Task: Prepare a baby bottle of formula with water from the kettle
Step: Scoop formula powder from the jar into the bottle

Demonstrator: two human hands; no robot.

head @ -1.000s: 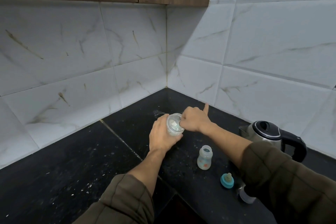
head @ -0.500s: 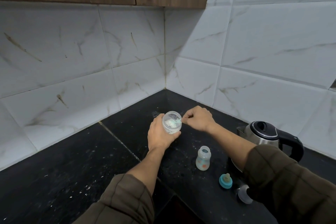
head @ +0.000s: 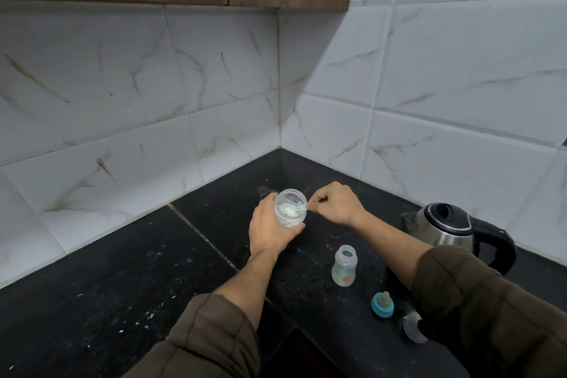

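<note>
Over the last second the right hand [head: 336, 204] has drawn back from the mouth of the formula jar [head: 291, 218]. 1 second ago it sat close over the opening with its forefinger raised; now it is beside the rim, and the pale green scoop [head: 294, 209] shows inside, its bowl heaped with white powder. The right fingers [head: 313, 201] are curled and pinch the end of the scoop's handle. The left hand [head: 268, 232] has kept its wrap round the jar wall, holding the jar tilted with its mouth toward the person. This looks like a loaded scoop about to come out, so the powder step is under way but nothing has yet reached the baby bottle [head: 344, 267]. The bottle stands upright and open on the dark worktop [head: 122, 285], near the right forearm and well apart from the jar. I cannot tell whether it holds water. Its blue teat ring [head: 382, 303] lies just nearer the person, a clear cap [head: 412, 330] sits beside that, and the steel kettle [head: 445, 228] stands to the right with its lid down. As for writing, there is dark print low on the jar, too small to read. The bottle carries small orange motifs but no legible words, and no brand shows on the kettle.
</note>
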